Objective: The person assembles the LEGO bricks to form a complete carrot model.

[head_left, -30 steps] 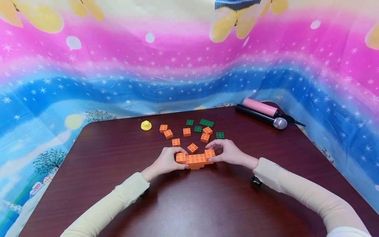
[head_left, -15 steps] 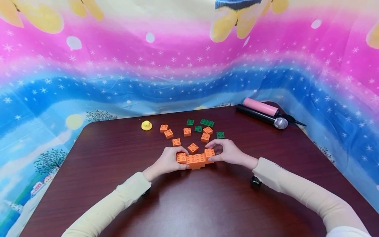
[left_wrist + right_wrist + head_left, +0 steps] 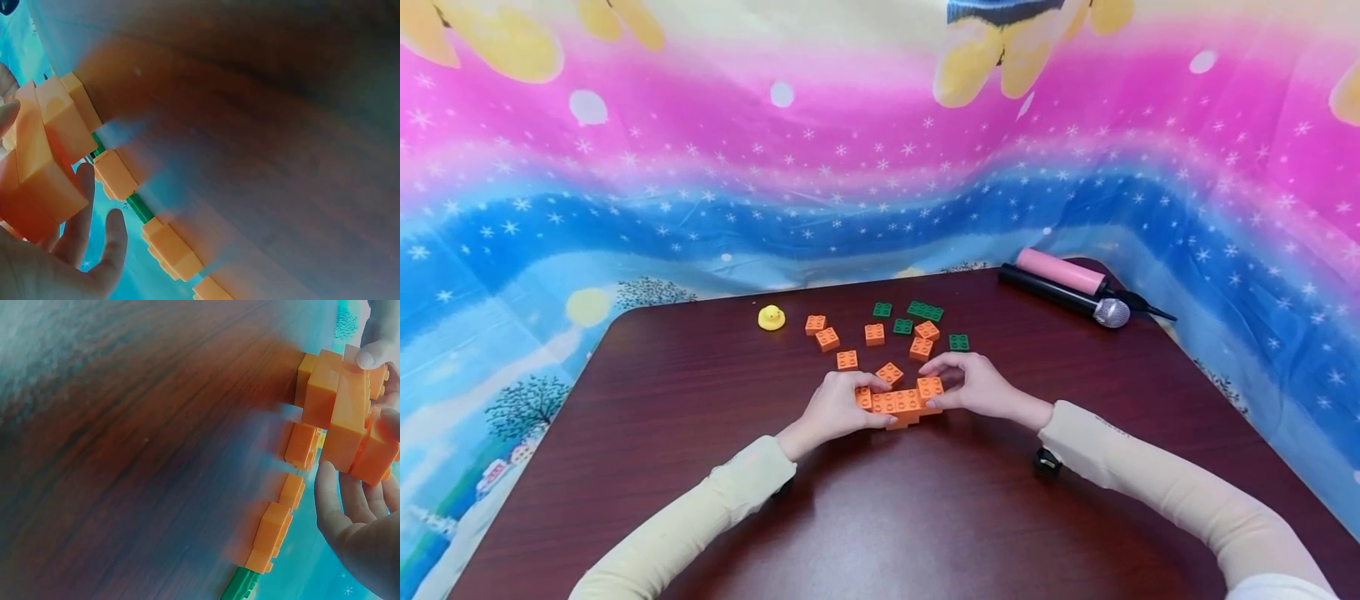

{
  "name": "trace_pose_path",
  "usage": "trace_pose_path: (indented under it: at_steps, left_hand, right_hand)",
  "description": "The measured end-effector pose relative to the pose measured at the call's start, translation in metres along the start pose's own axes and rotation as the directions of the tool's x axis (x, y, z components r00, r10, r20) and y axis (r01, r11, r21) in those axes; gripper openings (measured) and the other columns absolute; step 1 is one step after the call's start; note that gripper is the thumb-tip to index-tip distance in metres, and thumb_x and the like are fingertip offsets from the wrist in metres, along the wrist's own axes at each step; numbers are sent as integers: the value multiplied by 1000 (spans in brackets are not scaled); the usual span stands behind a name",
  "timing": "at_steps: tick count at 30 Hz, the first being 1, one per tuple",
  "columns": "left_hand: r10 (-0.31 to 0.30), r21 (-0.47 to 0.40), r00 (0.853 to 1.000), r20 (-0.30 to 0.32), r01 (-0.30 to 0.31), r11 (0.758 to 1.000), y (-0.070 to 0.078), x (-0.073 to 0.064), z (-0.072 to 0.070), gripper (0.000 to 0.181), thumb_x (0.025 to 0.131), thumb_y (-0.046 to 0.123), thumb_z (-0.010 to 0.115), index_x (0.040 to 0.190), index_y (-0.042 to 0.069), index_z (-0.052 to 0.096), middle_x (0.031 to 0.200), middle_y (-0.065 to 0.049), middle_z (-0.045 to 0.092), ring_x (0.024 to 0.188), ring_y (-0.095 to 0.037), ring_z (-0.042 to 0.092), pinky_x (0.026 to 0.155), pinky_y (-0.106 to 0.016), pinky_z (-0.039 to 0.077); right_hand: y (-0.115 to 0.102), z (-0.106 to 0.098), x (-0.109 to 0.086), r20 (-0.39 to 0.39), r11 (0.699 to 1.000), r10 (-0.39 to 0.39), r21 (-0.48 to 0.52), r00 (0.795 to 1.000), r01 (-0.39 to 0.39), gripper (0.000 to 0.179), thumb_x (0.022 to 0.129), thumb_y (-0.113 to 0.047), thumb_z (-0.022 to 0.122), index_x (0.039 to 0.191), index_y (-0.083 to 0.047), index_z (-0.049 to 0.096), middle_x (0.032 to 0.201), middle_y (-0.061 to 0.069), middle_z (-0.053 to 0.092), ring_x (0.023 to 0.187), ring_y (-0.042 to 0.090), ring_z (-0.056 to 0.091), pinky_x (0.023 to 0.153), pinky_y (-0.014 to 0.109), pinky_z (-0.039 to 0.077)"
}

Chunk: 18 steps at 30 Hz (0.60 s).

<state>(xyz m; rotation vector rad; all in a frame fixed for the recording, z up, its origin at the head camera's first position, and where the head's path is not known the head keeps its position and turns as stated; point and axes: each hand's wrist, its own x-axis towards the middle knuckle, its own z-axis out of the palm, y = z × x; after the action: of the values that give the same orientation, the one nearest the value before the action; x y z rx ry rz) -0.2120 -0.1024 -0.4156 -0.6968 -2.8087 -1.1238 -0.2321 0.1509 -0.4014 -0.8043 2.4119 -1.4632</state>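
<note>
Stepped orange build (image 3: pixel 906 402), standing on table (image 3: pixel 880 517) just before loose bricks (image 3: pixel 890 373), is gripped at left end by left hand (image 3: pixel 835 408) and pinched at right end by right hand (image 3: pixel 979 388); pressure probably best applied evenly, straight down.

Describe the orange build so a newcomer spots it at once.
Find the dark table, then the left hand and right hand near its middle. Between them is the orange build; unlike the loose orange bricks beyond, it is several bricks joined.
</note>
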Motion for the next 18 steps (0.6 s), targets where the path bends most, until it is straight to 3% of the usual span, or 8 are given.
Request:
trace_pose_path:
  at_steps: [5,13,18]
  left_hand:
    - [-8,15,1000,-7,8,1000,2,0,2,42,69,40,85,104,17,75,100,5,73,92,-11,64,85,-35,52]
    - [18,85,1000,13,-19,996,3,4,2,37,71,35,84,102,19,75,100,4,73,90,-11,63,84,-34,52]
    - [29,109,999,29,-31,994,4,6,2,34,71,35,84,100,19,76,98,3,73,86,-11,62,82,-33,51]
  right_hand:
    - [1,0,-1,-7,1000,1,-8,1000,-1,42,77,-9,79,116,-4,65,113,15,63,98,27,67,79,31,57]
    - [0,-1,-1,-1,999,0,-46,1000,0,44,77,-7,78,118,-1,63,115,17,62,99,30,66,86,46,54]
    - [2,-1,0,3,996,-6,-90,1000,7,40,78,-13,79,114,-5,65,113,13,65,99,26,67,86,44,54]
